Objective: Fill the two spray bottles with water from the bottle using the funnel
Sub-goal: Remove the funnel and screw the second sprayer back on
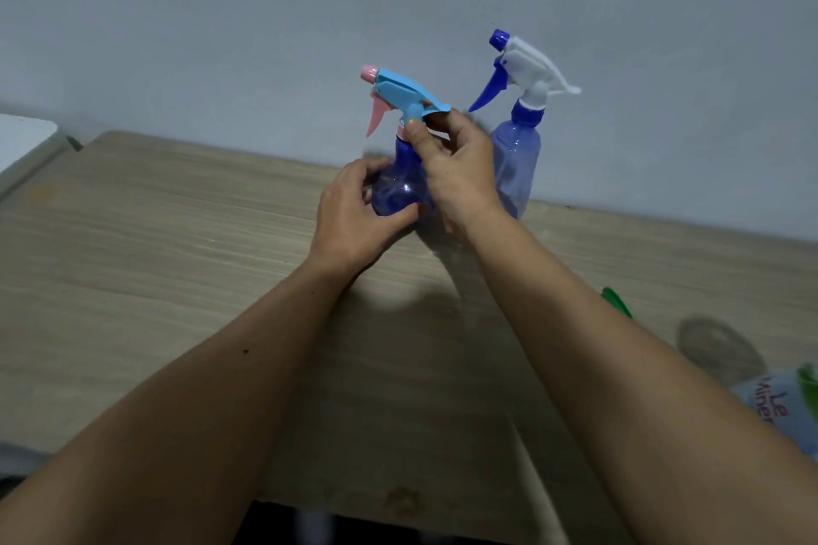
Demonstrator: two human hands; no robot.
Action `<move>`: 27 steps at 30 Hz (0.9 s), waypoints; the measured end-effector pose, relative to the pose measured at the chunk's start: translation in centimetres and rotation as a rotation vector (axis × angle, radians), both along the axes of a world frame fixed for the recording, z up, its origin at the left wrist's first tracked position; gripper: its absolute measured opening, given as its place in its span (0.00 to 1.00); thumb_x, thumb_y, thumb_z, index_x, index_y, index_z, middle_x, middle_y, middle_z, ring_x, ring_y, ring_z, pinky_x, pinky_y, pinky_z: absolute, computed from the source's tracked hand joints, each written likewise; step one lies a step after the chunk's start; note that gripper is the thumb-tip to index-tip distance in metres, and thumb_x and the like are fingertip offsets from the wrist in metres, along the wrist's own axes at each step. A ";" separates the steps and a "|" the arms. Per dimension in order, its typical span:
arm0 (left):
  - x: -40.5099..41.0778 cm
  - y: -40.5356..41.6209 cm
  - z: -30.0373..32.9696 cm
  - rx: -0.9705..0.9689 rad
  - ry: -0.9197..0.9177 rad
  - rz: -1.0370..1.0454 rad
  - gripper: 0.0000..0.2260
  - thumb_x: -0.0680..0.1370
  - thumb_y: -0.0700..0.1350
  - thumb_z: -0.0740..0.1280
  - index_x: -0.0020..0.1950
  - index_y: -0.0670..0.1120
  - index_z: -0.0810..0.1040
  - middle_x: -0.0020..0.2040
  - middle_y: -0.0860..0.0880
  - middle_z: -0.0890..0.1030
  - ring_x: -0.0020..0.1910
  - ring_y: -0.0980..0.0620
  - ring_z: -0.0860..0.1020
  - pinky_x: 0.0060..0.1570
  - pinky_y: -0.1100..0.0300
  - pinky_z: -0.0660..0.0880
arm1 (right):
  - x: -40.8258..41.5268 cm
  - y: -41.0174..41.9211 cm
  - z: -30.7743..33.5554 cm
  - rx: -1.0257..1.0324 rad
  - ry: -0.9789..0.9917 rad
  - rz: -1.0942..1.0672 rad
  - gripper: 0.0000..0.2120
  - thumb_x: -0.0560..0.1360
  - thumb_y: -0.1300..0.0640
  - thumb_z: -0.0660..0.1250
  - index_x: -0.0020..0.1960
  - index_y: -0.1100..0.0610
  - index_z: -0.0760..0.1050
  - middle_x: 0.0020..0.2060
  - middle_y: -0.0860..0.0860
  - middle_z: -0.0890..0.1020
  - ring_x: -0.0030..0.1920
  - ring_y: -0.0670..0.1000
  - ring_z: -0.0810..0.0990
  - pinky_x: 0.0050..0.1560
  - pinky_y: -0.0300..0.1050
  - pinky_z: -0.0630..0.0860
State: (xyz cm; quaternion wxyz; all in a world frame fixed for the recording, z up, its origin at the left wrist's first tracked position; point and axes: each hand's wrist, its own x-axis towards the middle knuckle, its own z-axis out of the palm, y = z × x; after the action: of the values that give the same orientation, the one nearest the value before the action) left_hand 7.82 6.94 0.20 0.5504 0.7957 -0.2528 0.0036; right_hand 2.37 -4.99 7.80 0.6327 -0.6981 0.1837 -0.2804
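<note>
So at this point I had my left hand (354, 208) wrapped around the round blue belly of the short spray bottle (398, 186), holding it down on the surface (177, 243), and my right hand (460, 177) pinching the neck just under the light blue trigger head (405, 95) with thumb and fingers. To me it read as getting the cap off, nothing poured yet. The bottle stood out toward the far edge by the wall, with the tall spray bottle (515, 164) just beside it on the right, nearly touching my right hand.

Stuff I figured could go sideways:
- My right knuckles sat really close to the tall one. A hard twist could elbow it over, and it looked light and empty-ish, so it'd tip easily.
- The short bottle's plastic looked thin. Squeezing too hard with the left could dent it or make it slip and spin instead of the cap turning.
- Pulling the head off probably drags a dip tube out, which could flick or snag. I couldn't see the tube, so that's a guess.
- The water bottle (770, 407) sat way off at the right edge of view, half cut off, easy to knock with my forearm.

Count: two spray bottles, two trigger heads, one water bottle, one green bit (617, 301) near my right forearm that I took for the funnel, mostly hidden.
</note>
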 end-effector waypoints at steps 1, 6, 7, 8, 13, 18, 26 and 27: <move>-0.1 0.0 0.1 0.018 0.002 -0.005 0.37 0.68 0.56 0.85 0.74 0.51 0.76 0.66 0.56 0.81 0.63 0.59 0.81 0.64 0.57 0.82 | -0.2 0.0 0.2 0.002 0.010 -0.007 0.10 0.81 0.57 0.72 0.61 0.54 0.81 0.51 0.43 0.86 0.52 0.37 0.84 0.61 0.42 0.82; -1.8 0.3 1.1 0.102 0.030 -0.016 0.53 0.64 0.67 0.84 0.83 0.52 0.64 0.79 0.51 0.73 0.75 0.50 0.74 0.72 0.48 0.77 | -3.4 0.1 0.2 0.081 0.060 -0.019 0.21 0.80 0.60 0.74 0.72 0.56 0.78 0.68 0.49 0.82 0.69 0.47 0.79 0.72 0.52 0.77; -2.3 0.4 1.3 0.110 0.040 0.000 0.55 0.64 0.66 0.84 0.84 0.51 0.62 0.81 0.49 0.70 0.77 0.49 0.72 0.72 0.49 0.75 | -4.4 0.1 0.2 0.085 0.076 -0.019 0.22 0.80 0.61 0.73 0.73 0.55 0.77 0.70 0.49 0.81 0.71 0.48 0.78 0.71 0.51 0.78; -2.9 0.6 1.4 0.119 0.054 0.021 0.57 0.64 0.65 0.85 0.85 0.50 0.60 0.82 0.48 0.67 0.78 0.48 0.71 0.73 0.48 0.74 | -5.6 0.3 0.2 0.097 0.088 -0.011 0.22 0.80 0.61 0.73 0.73 0.55 0.77 0.70 0.50 0.80 0.71 0.49 0.78 0.68 0.48 0.80; -7.0 2.7 0.7 0.103 0.091 0.094 0.59 0.64 0.65 0.85 0.86 0.49 0.58 0.83 0.47 0.64 0.79 0.47 0.69 0.75 0.44 0.73 | -12.5 1.7 0.3 0.192 0.066 0.028 0.17 0.81 0.61 0.72 0.69 0.54 0.79 0.68 0.52 0.81 0.68 0.51 0.80 0.43 0.29 0.80; -13.4 4.5 0.0 -0.041 0.116 0.151 0.51 0.66 0.63 0.84 0.82 0.49 0.65 0.79 0.49 0.70 0.74 0.51 0.74 0.74 0.44 0.74 | -20.8 1.8 0.9 0.120 -0.008 -0.021 0.15 0.79 0.62 0.75 0.65 0.56 0.81 0.61 0.51 0.86 0.60 0.43 0.85 0.61 0.39 0.81; -24.2 -1.7 6.9 -0.169 0.047 -0.144 0.37 0.73 0.64 0.78 0.77 0.50 0.73 0.74 0.52 0.76 0.73 0.56 0.75 0.74 0.60 0.72 | -36.8 -0.7 -1.3 0.057 0.013 -0.208 0.10 0.78 0.66 0.73 0.59 0.63 0.82 0.53 0.55 0.87 0.50 0.42 0.85 0.56 0.38 0.82; -25.6 -3.1 8.6 -0.186 0.016 -0.195 0.39 0.72 0.65 0.77 0.77 0.48 0.73 0.73 0.52 0.77 0.73 0.57 0.75 0.74 0.60 0.71 | -38.9 -1.0 -1.8 0.047 0.037 -0.228 0.10 0.78 0.66 0.73 0.59 0.63 0.83 0.50 0.54 0.87 0.47 0.41 0.84 0.53 0.35 0.81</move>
State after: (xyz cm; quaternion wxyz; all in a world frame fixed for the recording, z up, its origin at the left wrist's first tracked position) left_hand -17.81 3.80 8.77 0.6217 0.7128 -0.3230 -0.0327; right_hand -36.53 -5.95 6.04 0.6096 -0.6626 0.2798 -0.3333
